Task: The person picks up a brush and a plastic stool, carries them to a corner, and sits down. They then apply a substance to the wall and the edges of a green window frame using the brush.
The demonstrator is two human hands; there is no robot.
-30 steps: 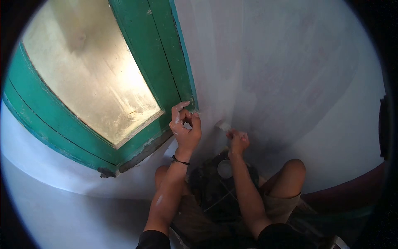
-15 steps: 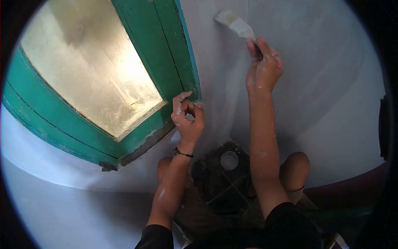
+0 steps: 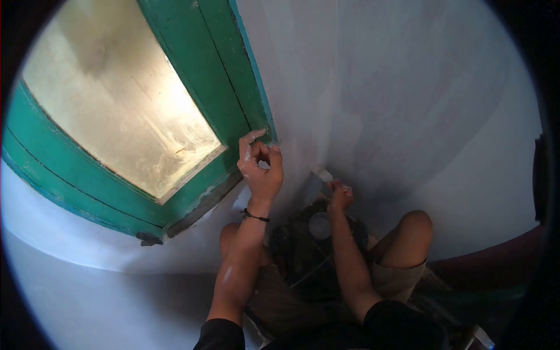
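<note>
My right hand (image 3: 341, 195) is closed round the handle of a paintbrush (image 3: 322, 174). Low on the wall, the brush's pale bristles lie close against the grey-white surface (image 3: 396, 116). My left hand (image 3: 262, 166), spotted with white paint, is up at the lower right corner of a green window frame (image 3: 230, 87). One finger stretches to the frame's edge; the others curl loosely with the thumb apart, and nothing shows between them. Just below my right hand, a small round tub (image 3: 319, 226) stands on the dark tiled floor between my legs.
A pale pane (image 3: 128, 105) fills the green frame, and a rough grey ledge (image 3: 204, 210) runs beneath it. My bent knee (image 3: 417, 224) is close to the wall on the right. Dark red paint (image 3: 490, 256) covers the wall's base beyond it.
My right hand has swept the paintbrush down the wall, from high up to near the floor. My left hand has stayed at the frame's corner.
</note>
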